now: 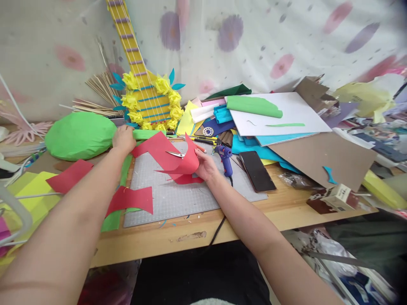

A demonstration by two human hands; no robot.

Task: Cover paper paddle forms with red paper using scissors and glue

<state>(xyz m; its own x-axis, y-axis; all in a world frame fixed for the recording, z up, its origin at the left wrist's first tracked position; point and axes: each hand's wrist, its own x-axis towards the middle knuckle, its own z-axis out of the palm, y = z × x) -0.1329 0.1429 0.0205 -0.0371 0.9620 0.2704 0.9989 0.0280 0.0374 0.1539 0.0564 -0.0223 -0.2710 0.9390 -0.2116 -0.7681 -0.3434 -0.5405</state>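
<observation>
My left hand [124, 139] is closed round the place where the narrow neck of a green paper-covered guitar shape [81, 134] meets its rounded body. In my right hand [206, 165] is a sheet of red paper [163, 154], pinched and curled up at its right end. Scissors [176, 154] show their metal blades against the red sheet; their handles are hidden, so I cannot tell whether my right hand also holds them. Beneath lies a grey cutting mat [181, 199]. A red paper offcut [135, 200] rests on the mat's left edge.
Behind stands a yellow paper guitar [151, 101] with yellow flowers. Right of my right hand are a blue glue gun [225, 160] and a phone [257, 170]. Cardboard [327, 154], a white board [286, 101] and coloured paper pile up at the right. Thin sticks [98, 95] lie at the back left.
</observation>
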